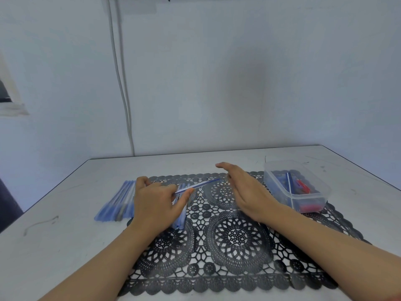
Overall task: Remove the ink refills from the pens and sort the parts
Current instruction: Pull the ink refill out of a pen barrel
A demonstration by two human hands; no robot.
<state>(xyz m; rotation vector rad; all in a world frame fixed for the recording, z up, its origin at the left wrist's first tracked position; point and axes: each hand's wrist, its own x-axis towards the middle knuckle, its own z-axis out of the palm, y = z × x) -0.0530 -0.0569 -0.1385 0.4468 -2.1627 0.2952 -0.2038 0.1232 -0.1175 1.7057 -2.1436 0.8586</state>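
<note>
My left hand [156, 202] pinches a thin blue ink refill [198, 185] between thumb and fingers; the refill points right and slightly up. My right hand [245, 187] hovers just right of the refill's tip, fingers spread and holding nothing. A row of several blue pens [118, 200] lies on the table left of my left hand. A few more pale blue pen barrels [180, 218] lie on the mat, partly hidden under my left hand.
A black lace placemat [234, 237] covers the middle of the white table [54, 246]. A clear plastic box [295, 187] with red and blue pen parts stands at the mat's right back corner. A wall with a cable rises behind the table.
</note>
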